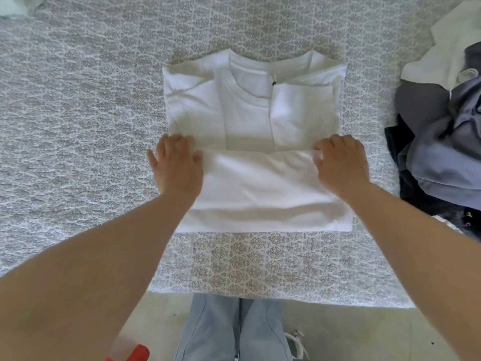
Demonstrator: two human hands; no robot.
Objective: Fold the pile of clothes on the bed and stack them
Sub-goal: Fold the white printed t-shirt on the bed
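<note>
Both hands, left hand (177, 162) and right hand (341, 162), hold the half-folded white T-shirt (250, 113); right of them, the clothes pile (442, 142) waits unfolded.

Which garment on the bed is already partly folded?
The white T-shirt between both hands, its hem turned up over its body. The grey and blue clothes at right lie crumpled in a heap.
</note>
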